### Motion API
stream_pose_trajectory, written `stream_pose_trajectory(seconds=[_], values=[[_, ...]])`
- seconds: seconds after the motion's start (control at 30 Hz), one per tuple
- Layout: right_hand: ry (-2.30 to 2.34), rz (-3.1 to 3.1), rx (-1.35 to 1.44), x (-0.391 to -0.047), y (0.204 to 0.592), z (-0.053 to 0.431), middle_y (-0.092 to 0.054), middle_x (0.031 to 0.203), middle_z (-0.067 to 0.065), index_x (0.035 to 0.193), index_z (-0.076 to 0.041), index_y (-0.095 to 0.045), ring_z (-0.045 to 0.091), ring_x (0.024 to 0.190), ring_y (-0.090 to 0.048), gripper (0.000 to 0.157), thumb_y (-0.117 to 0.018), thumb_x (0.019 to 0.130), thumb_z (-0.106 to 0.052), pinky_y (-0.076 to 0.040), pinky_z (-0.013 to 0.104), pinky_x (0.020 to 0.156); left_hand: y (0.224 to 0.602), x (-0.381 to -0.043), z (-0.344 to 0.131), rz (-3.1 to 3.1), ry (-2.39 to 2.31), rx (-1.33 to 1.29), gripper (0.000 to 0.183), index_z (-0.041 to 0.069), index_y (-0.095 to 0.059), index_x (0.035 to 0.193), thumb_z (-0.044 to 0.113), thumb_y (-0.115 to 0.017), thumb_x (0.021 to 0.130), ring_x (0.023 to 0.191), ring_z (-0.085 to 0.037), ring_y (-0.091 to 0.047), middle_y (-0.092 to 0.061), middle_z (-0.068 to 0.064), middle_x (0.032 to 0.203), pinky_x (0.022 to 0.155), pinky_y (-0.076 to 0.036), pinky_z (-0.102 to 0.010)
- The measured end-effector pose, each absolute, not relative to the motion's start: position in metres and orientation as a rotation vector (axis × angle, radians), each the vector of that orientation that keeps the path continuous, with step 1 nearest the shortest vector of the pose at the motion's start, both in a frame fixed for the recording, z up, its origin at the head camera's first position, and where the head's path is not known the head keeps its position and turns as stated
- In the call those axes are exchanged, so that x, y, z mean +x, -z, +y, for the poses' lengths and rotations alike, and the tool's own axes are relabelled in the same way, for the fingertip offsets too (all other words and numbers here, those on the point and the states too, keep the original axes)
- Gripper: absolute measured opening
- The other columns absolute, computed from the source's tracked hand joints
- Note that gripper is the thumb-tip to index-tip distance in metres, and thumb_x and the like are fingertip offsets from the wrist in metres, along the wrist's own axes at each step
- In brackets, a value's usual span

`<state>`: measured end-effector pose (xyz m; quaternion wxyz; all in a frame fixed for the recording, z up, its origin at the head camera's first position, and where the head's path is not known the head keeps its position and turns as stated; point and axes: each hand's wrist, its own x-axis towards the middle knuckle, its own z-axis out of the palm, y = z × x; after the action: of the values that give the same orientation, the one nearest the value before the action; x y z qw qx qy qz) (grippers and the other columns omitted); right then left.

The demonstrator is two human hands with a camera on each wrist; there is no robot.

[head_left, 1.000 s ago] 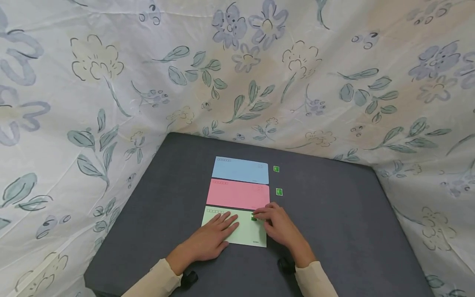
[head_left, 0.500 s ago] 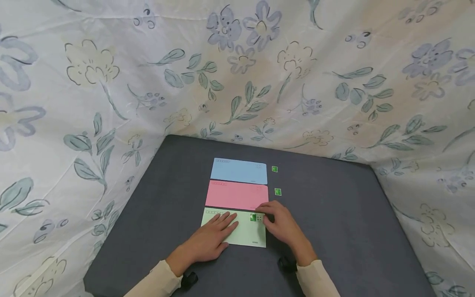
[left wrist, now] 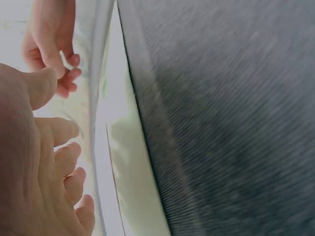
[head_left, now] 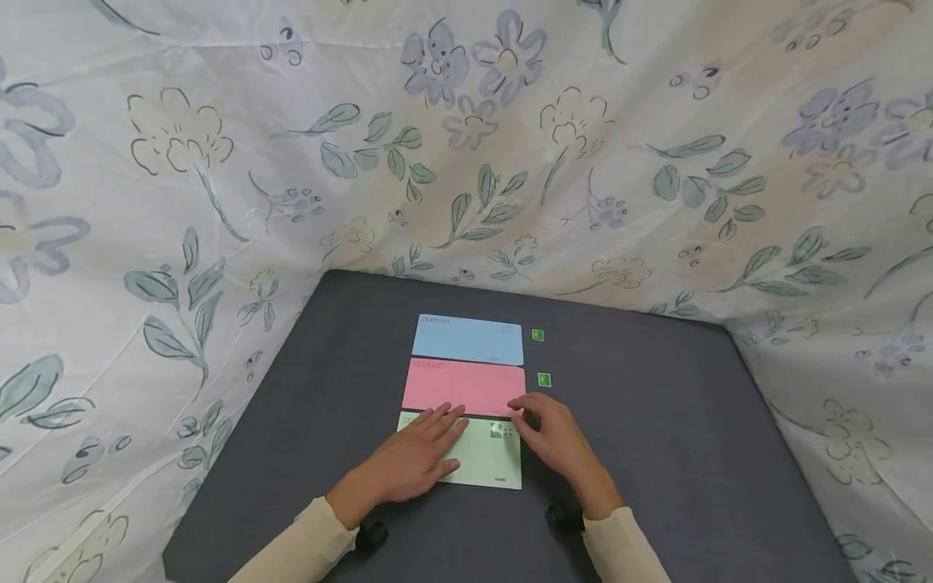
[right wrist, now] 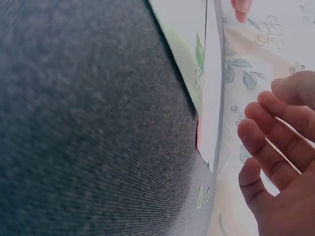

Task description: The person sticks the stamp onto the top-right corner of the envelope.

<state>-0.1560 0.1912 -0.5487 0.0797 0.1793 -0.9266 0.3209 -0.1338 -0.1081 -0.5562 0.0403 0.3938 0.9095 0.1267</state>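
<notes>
A green envelope [head_left: 484, 464] lies nearest the person, with a small green stamp [head_left: 496, 430] flat near its upper right corner. My left hand [head_left: 411, 459] is over the envelope's left part, fingers spread; the left wrist view shows it raised off the paper. Beyond the upper right corner hovers my right hand [head_left: 557, 437], with loosely bent fingers [right wrist: 253, 132] holding nothing. Its fingertips overlap the lower right corner of a pink envelope [head_left: 466, 387] in the head view. Above the pink one lies a blue envelope [head_left: 466, 340].
Two more green stamps lie right of the envelopes, one [head_left: 538, 335] beside the blue and one [head_left: 544, 380] beside the pink. All rest on a dark grey table [head_left: 656, 453]. Floral cloth [head_left: 466, 162] hangs around its back and sides.
My right hand has let go of the stamp, which now lies on the green envelope, and drawn back to the right. My left hand has lifted and shifted slightly.
</notes>
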Motion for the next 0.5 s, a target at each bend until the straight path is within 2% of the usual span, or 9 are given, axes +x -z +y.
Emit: stream_pose_trajectory(seconds=[0.1, 0.33, 0.5], values=[[-0.954, -2.772, 0.525, -0.157, 0.548, 0.191, -0.076, 0.118, 0.0, 0.122, -0.008, -0.081, 0.02, 0.097, -0.067, 0.024, -0.083, 0.098, -0.009, -0.062, 0.044, 0.086, 0.554, -0.137, -0.109, 2.781, -0.383, 1.209, 0.07, 0.009, -0.028, 0.173, 0.047, -0.045, 0.116, 0.166, -0.031, -0.014, -0.018, -0.01, 0.18, 0.132, -0.016, -0.048], [-0.959, -2.787, 0.492, -0.161, 0.545, 0.191, -0.075, 0.116, 0.001, 0.123, -0.008, -0.081, 0.023, 0.096, -0.066, 0.025, -0.083, 0.098, -0.01, -0.06, 0.041, 0.08, 0.549, -0.143, -0.107, 2.783, -0.389, 1.256, 0.069, 0.004, -0.032, 0.171, 0.046, -0.045, 0.116, 0.164, -0.035, -0.019, -0.022, -0.013, 0.179, 0.132, -0.019, -0.052], [-0.95, -2.799, 0.476, -0.163, 0.543, 0.194, -0.074, 0.114, 0.001, 0.124, -0.008, -0.08, 0.025, 0.094, -0.065, 0.026, -0.084, 0.097, -0.01, -0.057, 0.04, 0.077, 0.545, -0.147, -0.104, 2.77, -0.339, 1.244, 0.07, 0.007, -0.03, 0.172, 0.047, -0.045, 0.116, 0.165, -0.032, -0.016, -0.02, -0.01, 0.18, 0.132, -0.017, -0.05]])
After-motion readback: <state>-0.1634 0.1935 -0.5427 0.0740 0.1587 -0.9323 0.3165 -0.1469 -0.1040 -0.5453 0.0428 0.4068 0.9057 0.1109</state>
